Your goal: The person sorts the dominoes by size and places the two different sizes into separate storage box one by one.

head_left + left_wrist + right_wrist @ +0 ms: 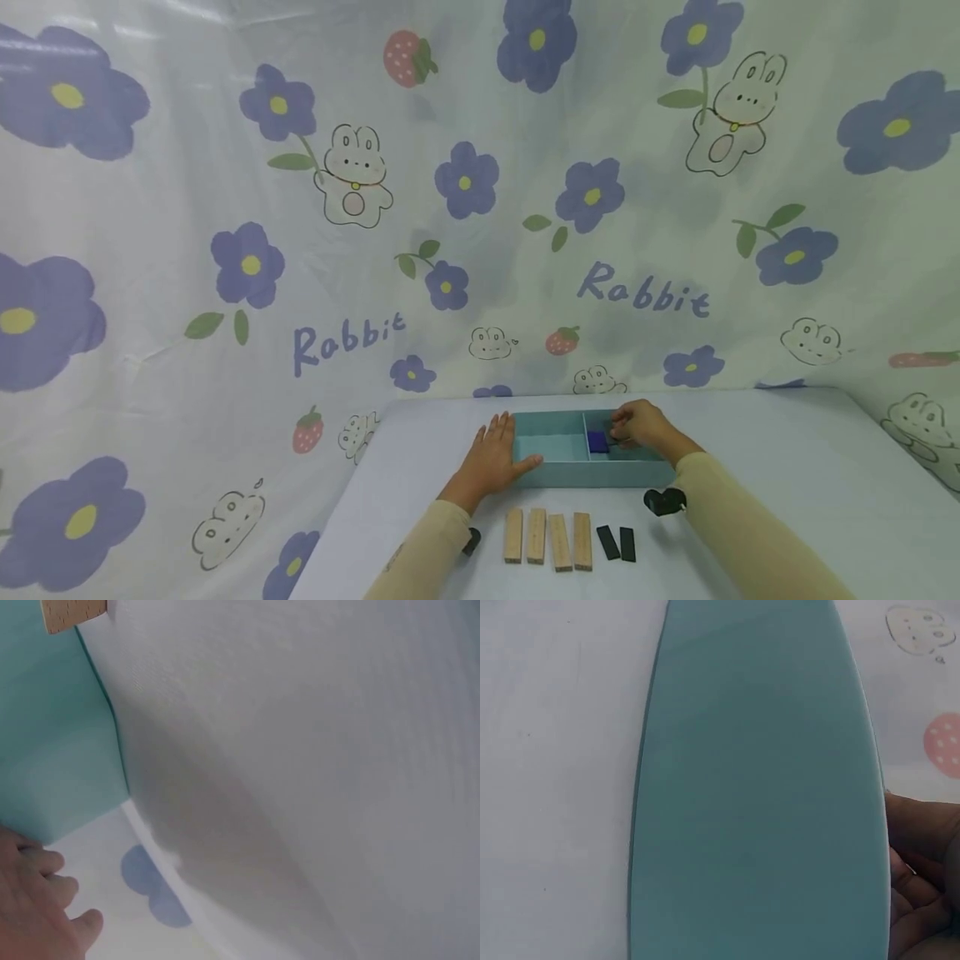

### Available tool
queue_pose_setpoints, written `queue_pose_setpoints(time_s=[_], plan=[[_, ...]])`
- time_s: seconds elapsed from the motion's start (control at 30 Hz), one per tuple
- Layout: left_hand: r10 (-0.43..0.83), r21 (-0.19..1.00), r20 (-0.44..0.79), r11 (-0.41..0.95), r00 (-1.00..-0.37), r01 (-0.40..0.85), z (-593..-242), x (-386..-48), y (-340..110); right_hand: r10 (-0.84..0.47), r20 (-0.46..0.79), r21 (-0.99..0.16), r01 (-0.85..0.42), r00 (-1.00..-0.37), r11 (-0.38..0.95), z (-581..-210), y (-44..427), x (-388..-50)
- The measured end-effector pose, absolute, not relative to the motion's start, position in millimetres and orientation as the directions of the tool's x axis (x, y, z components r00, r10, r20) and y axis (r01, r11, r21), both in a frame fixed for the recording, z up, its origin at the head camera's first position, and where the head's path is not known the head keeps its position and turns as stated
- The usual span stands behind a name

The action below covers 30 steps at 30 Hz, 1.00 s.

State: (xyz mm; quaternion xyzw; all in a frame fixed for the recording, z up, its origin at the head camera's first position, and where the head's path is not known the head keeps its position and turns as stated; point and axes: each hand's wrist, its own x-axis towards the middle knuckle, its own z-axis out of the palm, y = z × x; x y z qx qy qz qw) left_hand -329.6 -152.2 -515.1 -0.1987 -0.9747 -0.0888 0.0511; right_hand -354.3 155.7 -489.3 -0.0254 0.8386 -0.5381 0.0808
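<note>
A light teal box (pixel 585 475) with a divider stands before me. My left hand (pixel 491 458) rests against its left end, fingers stretched out and thumb over the front wall. In the left wrist view several fingertips of the left hand (pixel 37 900) show beside the box corner (pixel 67 780). My right hand (pixel 645 425) reaches down into the right compartment with bent fingers, close to a dark blue piece (pixel 597 442) by the divider. Whether its fingertips pinch something is hidden. The box wall (pixel 757 787) covers part of the right hand (pixel 922 877) in the right wrist view.
Several wooden blocks (pixel 536 536) lie side by side in front of the box on the white table (pixel 780 500). To their right lie two black blocks (pixel 627 544). A curtain (pixel 465 333) printed with flowers and rabbits hangs behind the table.
</note>
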Motion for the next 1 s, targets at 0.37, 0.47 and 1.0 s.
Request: queue_pose_setpoints(time_s=[0.37,0.47,1.0], plan=[[0.376,0.169,0.121,0.904,-0.919,0.392,-513.1,-328.5,-152.4,-0.007,-0.197,-0.795,0.156,-0.980,0.586,-494.9,151.4,-370.8],[0.375,0.164,0.108,0.907,-0.921,0.388,-511.8,-327.5,-151.3,-0.002,-0.202,-0.774,0.159,-0.979,0.613,-497.0,151.0,-371.2],[0.371,0.150,0.095,0.912,-0.924,0.382,-510.6,-325.5,-150.0,-0.011,-0.170,-0.664,0.106,-0.985,0.740,-506.1,146.3,-368.6]])
